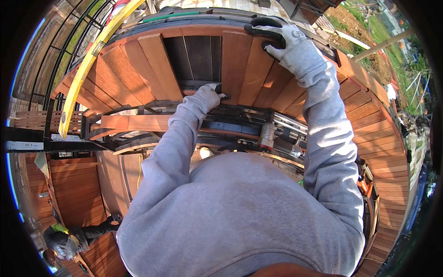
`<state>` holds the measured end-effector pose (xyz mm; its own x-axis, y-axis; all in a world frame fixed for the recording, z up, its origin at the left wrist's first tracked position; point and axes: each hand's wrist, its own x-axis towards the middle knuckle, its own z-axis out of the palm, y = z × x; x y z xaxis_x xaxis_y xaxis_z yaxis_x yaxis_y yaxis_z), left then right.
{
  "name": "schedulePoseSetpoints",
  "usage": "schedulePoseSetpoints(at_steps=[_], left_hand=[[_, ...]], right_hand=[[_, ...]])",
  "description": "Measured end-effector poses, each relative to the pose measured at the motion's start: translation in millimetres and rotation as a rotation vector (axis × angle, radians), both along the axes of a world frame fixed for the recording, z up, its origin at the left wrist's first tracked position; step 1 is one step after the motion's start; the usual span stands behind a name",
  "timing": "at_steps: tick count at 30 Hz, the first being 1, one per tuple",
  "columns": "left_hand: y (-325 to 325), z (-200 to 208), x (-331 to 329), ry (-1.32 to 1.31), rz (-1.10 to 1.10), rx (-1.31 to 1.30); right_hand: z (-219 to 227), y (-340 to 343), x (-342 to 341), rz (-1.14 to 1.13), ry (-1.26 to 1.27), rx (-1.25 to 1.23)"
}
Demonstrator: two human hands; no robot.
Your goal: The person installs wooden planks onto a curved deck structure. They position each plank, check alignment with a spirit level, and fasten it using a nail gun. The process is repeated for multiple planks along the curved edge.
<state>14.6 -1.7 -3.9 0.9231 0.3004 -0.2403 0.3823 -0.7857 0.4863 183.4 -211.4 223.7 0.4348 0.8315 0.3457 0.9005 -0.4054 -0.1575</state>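
Observation:
Reddish-brown wooden boards (122, 69) lie side by side along a curved frame, with a gap (198, 57) among them showing dark strips below. At the gap's near right corner, my left hand (212, 92), in a light glove with dark fingertips, has its fingers curled on the near end of a board (234, 67). Farther off to the right, my right hand (281, 39), in a white glove with black fingertips, rests on the far ends of the boards. Its thumb and fingers are spread apart.
A yellow spirit level (83, 85) slants across the boards at left. Beneath my arms is an open frame with a clear cylindrical container (266, 136). Another person (69, 240) is at lower left. Slatted wood (380, 171) curves round at right. Black metal railing (57, 55) stands at far left.

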Motion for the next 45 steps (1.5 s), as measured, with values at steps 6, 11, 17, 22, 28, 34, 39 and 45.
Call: schedulePoseSetpoints(at_steps=[6, 11, 17, 22, 28, 34, 39, 45], left_hand=[[16.8, -49.3, 13.4, 0.059, -0.07, 0.128], [21.1, -49.7, 12.6, 0.115, -0.038, 0.204], [-9.2, 9.8, 2.5, 0.128, -0.035, 0.099], [-33.7, 23.9, -35.1, -0.301, 0.297, -0.307], [-62.3, -4.6, -145.6, -0.677, 0.398, -0.476], [-71.9, -107.4, -296.8, -0.544, 0.635, -0.706], [-88.1, -175.5, -397.4, 0.021, 0.905, -0.405], [-152.7, -330.2, -515.2, 0.585, 0.739, -0.261]], right_hand=[[5.9, -1.2, -6.4, -0.016, 0.019, -0.021], [7.9, 4.7, -4.0, 0.057, -0.01, -0.038], [-15.5, 1.4, 22.1, 0.09, 0.033, 0.106], [-50.7, 26.0, 89.6, 0.546, 0.555, 0.418], [-63.8, 30.4, 140.2, 0.531, 0.365, 0.233], [-48.7, 39.4, 131.6, 0.243, 0.271, 0.099], [-21.4, 58.1, 104.9, 0.042, 0.189, -0.029], [-13.0, 70.2, 83.4, -0.095, 0.153, -0.126]])
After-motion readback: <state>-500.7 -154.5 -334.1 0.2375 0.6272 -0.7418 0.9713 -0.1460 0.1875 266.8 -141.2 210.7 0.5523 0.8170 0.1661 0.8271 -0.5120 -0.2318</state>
